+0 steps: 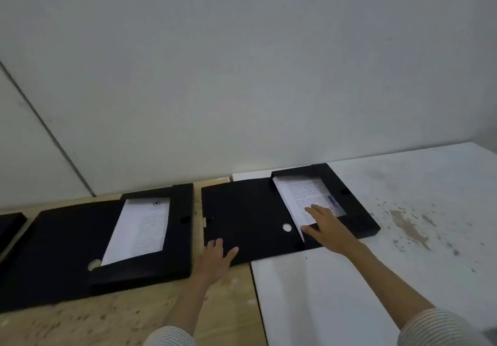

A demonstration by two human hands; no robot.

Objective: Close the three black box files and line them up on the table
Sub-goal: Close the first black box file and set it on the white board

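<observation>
Three black box files lie along the wall. The right file (247,211) is open, its lid spread flat to the left and printed paper (304,197) showing in its tray. My left hand (215,257) rests flat on the lid's near left corner. My right hand (326,227) lies flat on the paper and the tray's near edge, fingers spread. The middle file (67,238) is also open, with paper (139,230) in its tray. Only a corner of the left file (9,224) shows at the frame's left edge.
The table has a wooden part (121,316) on the left and a white, stained part (403,238) on the right. A grey wall (242,76) rises directly behind the files. Striped sleeves cover both forearms.
</observation>
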